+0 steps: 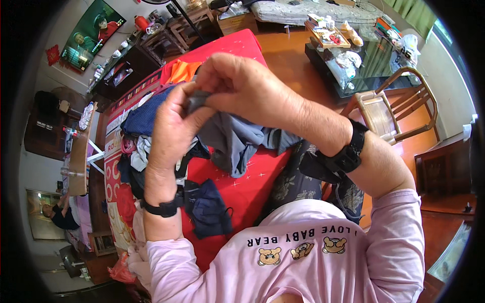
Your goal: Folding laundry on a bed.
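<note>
Above the red cover (248, 194), strewn with small pale star marks, you held a grey garment (235, 139) up in front of you, with your left hand (169, 123) and your right hand (247, 86) close together at its upper edge. The fingers of both hands were closed, gripping a small bunched part of the grey cloth between thumbs and fingertips, while the rest hung in loose folds down to the cover, its right end reaching close to your dark patterned trousers (295, 187). Just beyond your left wrist lay a heap of clothes, among them a blue patterned cloth (149, 113) and a crumpled white cloth (141, 159), with an orange cloth (183, 71) farther off. Nearer to you, a dark navy garment (207, 209) lay on the cover beside your left forearm. You wore a black band on each wrist. Off to your right stood a wooden chair (386, 113), and beyond it a low dark table (371, 73) carried plastic bags and other things.
</note>
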Demonstrator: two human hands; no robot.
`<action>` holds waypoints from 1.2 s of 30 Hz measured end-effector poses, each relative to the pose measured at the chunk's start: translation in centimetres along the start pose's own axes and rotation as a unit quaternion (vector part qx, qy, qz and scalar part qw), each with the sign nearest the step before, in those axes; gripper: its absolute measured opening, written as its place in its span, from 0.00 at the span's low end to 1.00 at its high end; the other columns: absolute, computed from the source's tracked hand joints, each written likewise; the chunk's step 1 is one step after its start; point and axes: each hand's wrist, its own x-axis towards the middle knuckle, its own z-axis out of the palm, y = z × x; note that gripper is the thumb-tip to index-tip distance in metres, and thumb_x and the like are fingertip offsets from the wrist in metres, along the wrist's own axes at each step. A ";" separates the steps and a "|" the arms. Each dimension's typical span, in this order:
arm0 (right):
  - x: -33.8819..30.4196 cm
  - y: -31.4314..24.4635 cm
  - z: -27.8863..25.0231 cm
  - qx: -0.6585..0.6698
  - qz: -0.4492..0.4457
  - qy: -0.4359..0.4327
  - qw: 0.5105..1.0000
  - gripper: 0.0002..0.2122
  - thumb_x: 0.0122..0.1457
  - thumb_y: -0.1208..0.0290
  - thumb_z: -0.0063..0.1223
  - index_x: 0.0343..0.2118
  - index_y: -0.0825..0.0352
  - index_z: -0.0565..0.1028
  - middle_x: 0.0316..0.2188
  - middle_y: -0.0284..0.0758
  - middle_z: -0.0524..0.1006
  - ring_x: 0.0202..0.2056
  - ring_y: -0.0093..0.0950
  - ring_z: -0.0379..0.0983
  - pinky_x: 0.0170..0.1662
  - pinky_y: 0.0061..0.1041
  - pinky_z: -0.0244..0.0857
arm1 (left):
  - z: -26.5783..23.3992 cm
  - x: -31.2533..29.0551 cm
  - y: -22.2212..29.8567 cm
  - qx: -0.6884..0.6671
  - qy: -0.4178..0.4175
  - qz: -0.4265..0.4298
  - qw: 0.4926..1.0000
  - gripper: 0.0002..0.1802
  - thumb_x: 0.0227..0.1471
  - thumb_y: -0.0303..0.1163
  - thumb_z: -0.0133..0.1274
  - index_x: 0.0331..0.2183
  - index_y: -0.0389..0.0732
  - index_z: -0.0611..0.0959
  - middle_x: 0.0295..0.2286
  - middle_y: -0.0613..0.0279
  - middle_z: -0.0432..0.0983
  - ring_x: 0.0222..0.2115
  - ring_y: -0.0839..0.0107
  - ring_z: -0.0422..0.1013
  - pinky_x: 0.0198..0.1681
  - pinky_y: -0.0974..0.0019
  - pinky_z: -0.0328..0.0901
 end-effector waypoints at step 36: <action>-13.5 9.3 2.9 -0.159 0.017 -0.143 0.977 0.09 0.54 0.66 0.52 0.32 0.67 0.70 0.28 0.44 0.72 0.35 0.46 0.71 0.38 0.41 0.64 | -17.1 6.6 13.9 0.117 0.239 0.246 0.932 0.16 0.48 0.36 0.60 0.38 0.37 0.80 0.34 0.64 0.77 0.35 0.75 0.72 0.43 0.72 0.66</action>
